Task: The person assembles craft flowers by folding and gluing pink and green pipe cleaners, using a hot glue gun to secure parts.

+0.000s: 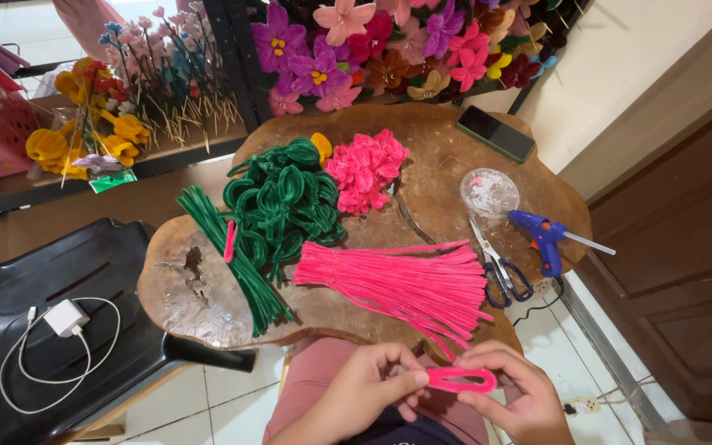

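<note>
Both my hands hold one pink pipe cleaner (461,380) bent into a narrow loop, low in the view over my lap. My left hand (370,389) pinches its left end; my right hand (508,395) grips the right end. Just above them, a bundle of straight pink pipe cleaners (397,278) lies on the wooden table (187,297). Further back sit a pile of finished pink looped petals (366,171), a heap of green looped leaves (283,202) and a bundle of straight green pipe cleaners (236,259).
Scissors (498,265), a blue glue gun (545,237), a clear round dish (489,192) and a dark phone (496,133) lie on the table's right side. A black plastic chair (117,264) with a white charger (65,317) stands at left. Handmade flowers (372,45) fill the shelves behind.
</note>
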